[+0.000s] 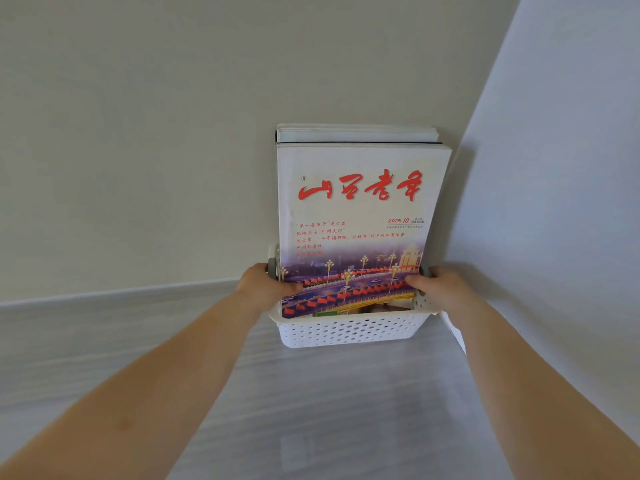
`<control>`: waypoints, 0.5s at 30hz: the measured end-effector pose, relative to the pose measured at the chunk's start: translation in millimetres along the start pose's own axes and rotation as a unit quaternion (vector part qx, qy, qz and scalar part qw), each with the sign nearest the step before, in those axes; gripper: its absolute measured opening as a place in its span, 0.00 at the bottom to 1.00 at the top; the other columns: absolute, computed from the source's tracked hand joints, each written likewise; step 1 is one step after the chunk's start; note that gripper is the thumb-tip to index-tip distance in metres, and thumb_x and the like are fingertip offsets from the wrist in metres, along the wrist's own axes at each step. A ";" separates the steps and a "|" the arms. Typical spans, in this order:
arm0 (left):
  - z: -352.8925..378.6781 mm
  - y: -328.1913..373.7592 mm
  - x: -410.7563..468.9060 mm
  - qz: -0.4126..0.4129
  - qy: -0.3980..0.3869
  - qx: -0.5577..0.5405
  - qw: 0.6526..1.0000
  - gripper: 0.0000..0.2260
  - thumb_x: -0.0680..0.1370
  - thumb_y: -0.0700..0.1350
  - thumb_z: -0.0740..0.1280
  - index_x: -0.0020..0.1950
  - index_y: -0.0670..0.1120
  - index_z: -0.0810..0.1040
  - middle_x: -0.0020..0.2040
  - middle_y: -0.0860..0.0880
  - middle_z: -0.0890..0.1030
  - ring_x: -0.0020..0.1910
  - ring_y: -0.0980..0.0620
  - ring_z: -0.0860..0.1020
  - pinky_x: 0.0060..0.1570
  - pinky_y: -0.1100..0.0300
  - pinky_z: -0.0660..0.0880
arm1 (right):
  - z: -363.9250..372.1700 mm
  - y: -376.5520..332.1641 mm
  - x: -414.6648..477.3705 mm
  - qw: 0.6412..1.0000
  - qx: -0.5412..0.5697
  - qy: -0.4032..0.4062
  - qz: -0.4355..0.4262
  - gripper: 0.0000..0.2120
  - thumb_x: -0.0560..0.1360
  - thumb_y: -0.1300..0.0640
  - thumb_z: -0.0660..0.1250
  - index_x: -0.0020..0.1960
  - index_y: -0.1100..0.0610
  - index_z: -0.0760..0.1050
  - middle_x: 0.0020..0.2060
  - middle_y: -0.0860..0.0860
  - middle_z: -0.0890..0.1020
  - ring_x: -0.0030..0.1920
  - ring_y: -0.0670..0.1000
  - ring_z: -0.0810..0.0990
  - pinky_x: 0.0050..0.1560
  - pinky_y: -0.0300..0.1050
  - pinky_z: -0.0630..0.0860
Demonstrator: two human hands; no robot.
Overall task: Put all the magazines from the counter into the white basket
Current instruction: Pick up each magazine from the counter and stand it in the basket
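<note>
In the white basket (346, 330), upright magazines (360, 202) between left hand (263, 282) and right hand (446, 289), fingers (440, 271) curled round its ends

Front magazine (360, 216) cover: "山西老年", "2025 10".

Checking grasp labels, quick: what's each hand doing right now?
Left hand: grips the white basket at its left rim, thumb on the front magazine.
Right hand: grips its right rim, thumb on that magazine.

Single head-worn view, looking forward and down, close over counter (329, 410), facing wall corner (460, 168)
</note>
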State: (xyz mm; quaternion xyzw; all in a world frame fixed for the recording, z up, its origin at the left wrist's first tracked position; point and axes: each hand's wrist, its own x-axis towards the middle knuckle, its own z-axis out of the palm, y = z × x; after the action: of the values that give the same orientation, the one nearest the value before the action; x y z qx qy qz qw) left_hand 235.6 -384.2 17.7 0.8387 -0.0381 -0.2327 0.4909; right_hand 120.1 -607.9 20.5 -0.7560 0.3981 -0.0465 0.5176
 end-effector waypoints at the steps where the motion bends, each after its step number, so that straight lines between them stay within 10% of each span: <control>1: -1.5 0.4 1.2 -0.002 -0.006 -0.009 1.000 0.18 0.66 0.37 0.73 0.54 0.36 0.76 0.54 0.38 0.80 0.44 0.44 0.76 0.48 0.54 0.73 | -1.5 -0.1 3.2 1.000 -0.010 -0.017 0.001 0.14 0.71 0.59 0.67 0.55 0.63 0.73 0.42 0.55 0.80 0.38 0.51 0.77 0.38 0.41 0.71; 7: -7.5 3.2 12.7 -0.031 -0.025 0.069 0.997 0.16 0.65 0.42 0.75 0.47 0.35 0.78 0.45 0.42 0.79 0.43 0.45 0.77 0.45 0.56 0.73 | -5.9 -11.2 24.7 0.995 -0.045 -0.094 0.003 0.08 0.66 0.59 0.72 0.41 0.54 0.74 0.43 0.54 0.81 0.46 0.55 0.80 0.52 0.49 0.75; 15: -2.5 -4.9 21.8 -0.009 0.017 0.177 0.984 0.14 0.66 0.50 0.74 0.40 0.42 0.75 0.35 0.49 0.76 0.33 0.52 0.73 0.28 0.62 0.67 | 2.1 3.1 26.0 0.996 0.003 -0.031 -0.078 0.11 0.65 0.62 0.73 0.36 0.52 0.71 0.33 0.47 0.78 0.32 0.45 0.75 0.26 0.32 0.72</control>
State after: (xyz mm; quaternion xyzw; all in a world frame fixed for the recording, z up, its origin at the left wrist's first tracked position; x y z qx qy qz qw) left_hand 255.3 -386.0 6.9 0.9166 -0.0629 -0.2118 0.3333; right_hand 137.1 -623.8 8.1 -0.7842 0.3217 -0.0644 0.5268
